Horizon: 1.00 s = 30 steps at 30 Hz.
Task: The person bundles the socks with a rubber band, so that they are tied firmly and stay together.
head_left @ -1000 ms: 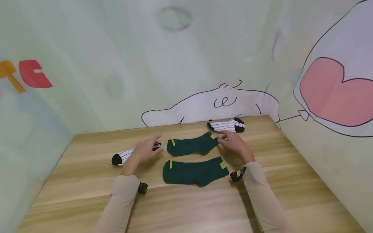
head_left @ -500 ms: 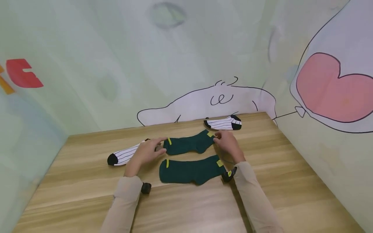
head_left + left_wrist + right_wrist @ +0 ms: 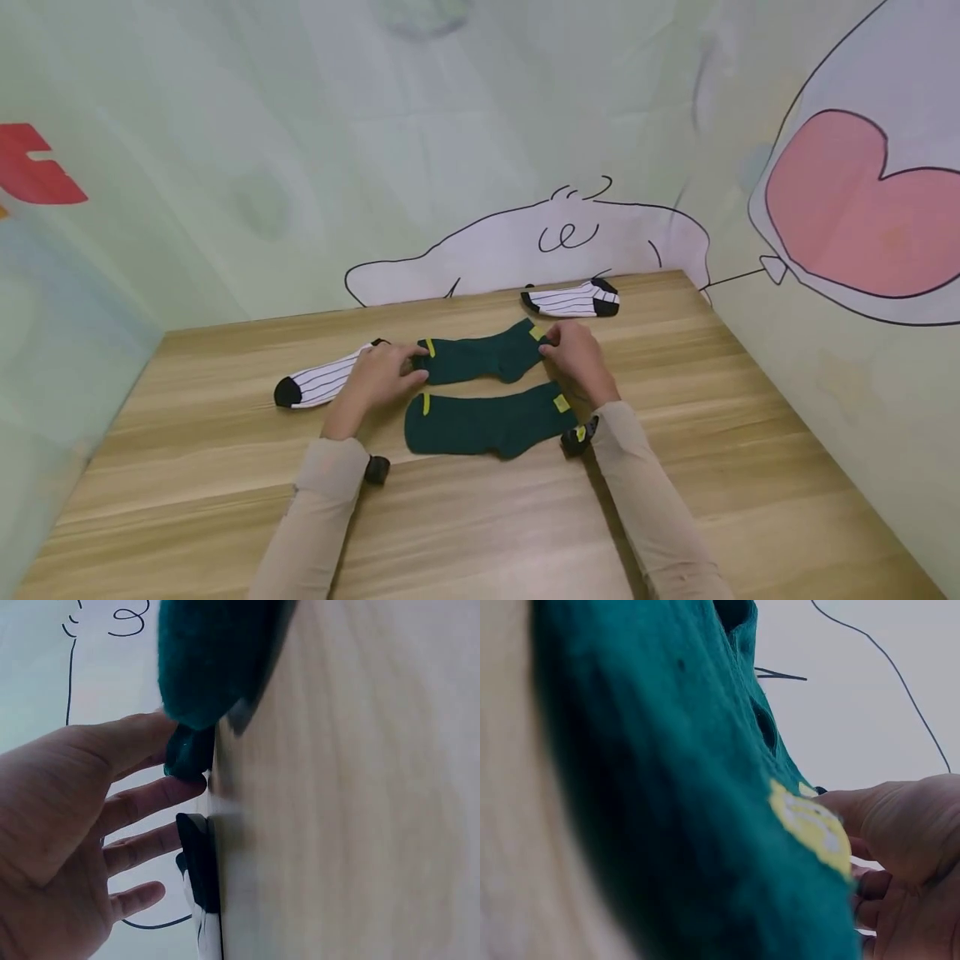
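Note:
Two dark green socks lie flat, one behind the other, on the wooden table. My left hand (image 3: 378, 375) pinches the left end of the far green sock (image 3: 476, 357) between thumb and index finger, beside its yellow stripe. In the left wrist view the other fingers (image 3: 142, 851) of that hand are spread apart. At the sock's opposite end, my right hand (image 3: 579, 358) pinches the corner beside a yellow patch (image 3: 810, 825). The near green sock (image 3: 487, 423) lies untouched just in front, its own yellow patch toward the right.
A white striped sock (image 3: 322, 383) with black ends lies left, partly behind my left hand. Another striped sock (image 3: 566, 300) lies at the table's back edge, by the wall (image 3: 300, 167). A side wall (image 3: 840, 375) borders the table (image 3: 465, 533) on the right.
Both hands have closed in on the far green sock: the left moved right to its left end, the right moved onto its right corner. The head view has shifted slightly.

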Available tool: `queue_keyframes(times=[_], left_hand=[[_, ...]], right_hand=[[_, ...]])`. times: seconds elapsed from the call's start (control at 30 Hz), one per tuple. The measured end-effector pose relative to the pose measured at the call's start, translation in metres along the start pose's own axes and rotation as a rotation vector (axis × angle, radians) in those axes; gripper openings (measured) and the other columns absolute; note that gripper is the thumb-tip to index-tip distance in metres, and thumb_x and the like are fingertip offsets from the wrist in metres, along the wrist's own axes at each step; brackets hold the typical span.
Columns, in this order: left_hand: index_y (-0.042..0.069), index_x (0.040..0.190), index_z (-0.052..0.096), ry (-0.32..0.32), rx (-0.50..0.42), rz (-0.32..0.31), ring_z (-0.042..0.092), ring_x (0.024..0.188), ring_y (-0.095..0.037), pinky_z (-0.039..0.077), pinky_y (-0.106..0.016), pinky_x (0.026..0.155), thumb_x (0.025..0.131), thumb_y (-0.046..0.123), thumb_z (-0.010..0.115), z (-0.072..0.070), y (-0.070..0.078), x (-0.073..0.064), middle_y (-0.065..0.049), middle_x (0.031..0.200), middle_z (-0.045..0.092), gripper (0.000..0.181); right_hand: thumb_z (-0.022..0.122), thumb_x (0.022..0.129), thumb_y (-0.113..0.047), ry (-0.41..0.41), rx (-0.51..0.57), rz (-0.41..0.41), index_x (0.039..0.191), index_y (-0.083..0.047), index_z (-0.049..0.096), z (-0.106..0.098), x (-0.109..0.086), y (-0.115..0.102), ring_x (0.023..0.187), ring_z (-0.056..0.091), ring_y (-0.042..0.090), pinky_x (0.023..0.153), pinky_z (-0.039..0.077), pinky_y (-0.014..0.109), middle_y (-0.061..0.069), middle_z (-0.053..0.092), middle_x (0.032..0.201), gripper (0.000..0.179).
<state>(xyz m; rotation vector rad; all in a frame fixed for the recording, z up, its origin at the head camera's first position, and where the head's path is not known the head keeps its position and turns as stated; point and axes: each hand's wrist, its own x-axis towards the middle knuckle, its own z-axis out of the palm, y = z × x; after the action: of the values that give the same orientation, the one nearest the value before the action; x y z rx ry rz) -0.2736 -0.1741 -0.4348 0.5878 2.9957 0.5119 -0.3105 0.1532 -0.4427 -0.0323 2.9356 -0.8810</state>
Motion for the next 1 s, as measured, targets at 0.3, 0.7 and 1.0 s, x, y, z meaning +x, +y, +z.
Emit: queue_keyframes(times=[0.3,0.7,1.0], left_hand=[[0.011,0.130,0.066,0.020,-0.046,-0.037,0.056,0.123,-0.036,0.026,-0.063,0.110,0.096,0.028,0.068,-0.003,-0.001,0.001,-0.014,0.122,0.068,0.038],[0.008,0.117,0.069,0.099,-0.131,-0.008,0.064,0.107,-0.031,0.040,-0.055,0.101,0.096,0.026,0.069,-0.010,-0.004,-0.001,-0.010,0.110,0.072,0.027],[0.009,0.109,0.070,0.178,-0.166,0.048,0.067,0.102,-0.030,0.047,-0.050,0.092,0.095,0.029,0.070,-0.018,-0.004,-0.002,-0.010,0.106,0.073,0.024]], right_hand=[[0.068,0.096,-0.018,-0.041,0.048,-0.004,0.109,-0.002,0.067,-0.007,-0.002,-0.001,0.095,0.060,0.026,0.086,0.050,0.040,0.013,0.066,0.107,0.020],[0.067,0.097,-0.021,-0.108,0.134,-0.035,0.109,-0.003,0.065,-0.022,-0.004,0.000,0.103,0.060,0.030,0.088,0.049,0.043,0.017,0.065,0.114,0.022],[0.067,0.097,-0.024,-0.148,0.182,-0.063,0.109,-0.003,0.064,-0.036,-0.014,-0.002,0.101,0.058,0.029,0.084,0.048,0.040,0.017,0.064,0.113,0.024]])
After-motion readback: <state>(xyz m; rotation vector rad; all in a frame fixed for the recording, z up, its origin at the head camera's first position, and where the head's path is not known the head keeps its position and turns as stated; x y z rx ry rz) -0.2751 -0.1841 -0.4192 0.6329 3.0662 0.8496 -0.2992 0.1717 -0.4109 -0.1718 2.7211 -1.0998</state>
